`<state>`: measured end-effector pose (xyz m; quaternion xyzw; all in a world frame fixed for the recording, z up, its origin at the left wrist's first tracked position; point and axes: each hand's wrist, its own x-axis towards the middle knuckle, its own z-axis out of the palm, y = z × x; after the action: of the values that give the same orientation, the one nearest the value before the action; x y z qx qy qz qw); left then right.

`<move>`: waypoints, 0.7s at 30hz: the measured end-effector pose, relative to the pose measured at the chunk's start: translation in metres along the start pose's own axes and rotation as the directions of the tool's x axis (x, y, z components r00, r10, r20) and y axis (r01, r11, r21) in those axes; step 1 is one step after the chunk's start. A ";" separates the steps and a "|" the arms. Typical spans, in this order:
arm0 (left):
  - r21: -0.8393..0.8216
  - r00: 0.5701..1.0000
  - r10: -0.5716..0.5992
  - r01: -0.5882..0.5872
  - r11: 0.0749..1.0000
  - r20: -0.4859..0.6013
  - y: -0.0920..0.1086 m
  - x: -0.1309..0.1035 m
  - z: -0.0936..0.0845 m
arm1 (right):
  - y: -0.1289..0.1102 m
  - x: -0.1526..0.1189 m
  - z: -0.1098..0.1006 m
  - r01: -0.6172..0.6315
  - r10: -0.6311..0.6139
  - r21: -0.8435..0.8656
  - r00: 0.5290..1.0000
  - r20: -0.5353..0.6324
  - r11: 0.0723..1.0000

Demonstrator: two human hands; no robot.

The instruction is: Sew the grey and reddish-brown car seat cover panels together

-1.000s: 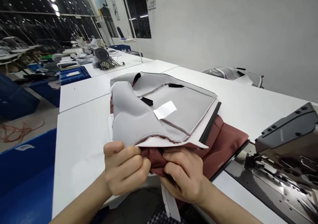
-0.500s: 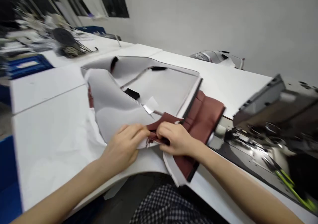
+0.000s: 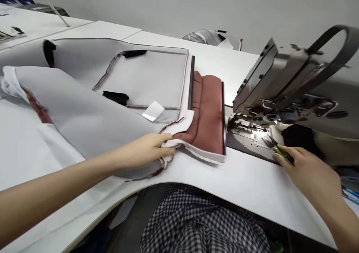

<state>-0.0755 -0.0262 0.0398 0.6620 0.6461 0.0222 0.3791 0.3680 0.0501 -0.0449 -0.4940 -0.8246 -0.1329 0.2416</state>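
A large sewn seat cover [image 3: 81, 95], grey backing outward, lies across the white table. Its reddish-brown, leather-like end [image 3: 211, 114] has dark strips along its sides. My left hand [image 3: 150, 148] is closed on the gathered edge of this cover, where white and brown layers bunch together. Off to the right, my right hand [image 3: 311, 174] grips green-handled scissors [image 3: 283, 154], their metal blades pointing toward the sewing machine's plate. A small white label [image 3: 153, 111] and black tabs [image 3: 115, 97] show on the backing.
An industrial sewing machine [image 3: 280, 84] with a lit needle area stands at the right. Behind, near the wall, sits another grey bundle [image 3: 211, 39]. The white table [image 3: 252, 189] curves inward at the front, around a checked cloth [image 3: 193, 223] over my lap.
My right hand has let go of the cover's brown edge, moved right and taken hold of the scissors. My left hand still holds the edge. The view has turned right.
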 end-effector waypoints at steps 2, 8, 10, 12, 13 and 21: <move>-0.024 0.999 -0.010 0.011 1.000 0.037 0.007 0.006 0.008 | 0.018 -0.009 0.005 -0.031 0.037 -0.068 0.995 0.092 0.997; -0.048 0.993 -0.089 0.093 0.994 0.078 0.012 0.012 0.022 | -0.012 0.000 -0.018 -0.200 0.173 0.080 0.950 0.260 0.977; -0.055 0.993 -0.098 0.102 0.993 0.071 0.010 0.012 0.023 | -0.044 0.004 -0.038 -0.322 0.281 0.122 0.922 0.267 0.939; -0.075 0.994 -0.089 0.094 0.993 0.070 0.006 0.012 0.025 | -0.085 0.004 -0.057 -0.467 0.395 0.306 0.878 0.271 0.829; -0.091 0.995 -0.074 0.080 0.993 0.071 0.005 0.012 0.026 | -0.108 0.003 -0.063 -0.563 0.424 0.437 0.822 0.380 0.701; -0.053 0.998 -0.049 0.050 0.997 0.030 0.002 0.011 0.035 | -0.235 0.000 -0.030 -0.934 -0.369 0.218 0.316 0.874 -0.282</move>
<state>-0.0536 -0.0330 0.0108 0.6356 0.6560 0.0208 0.4066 0.1689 -0.0755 -0.0148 -0.3809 -0.3443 0.8501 0.1171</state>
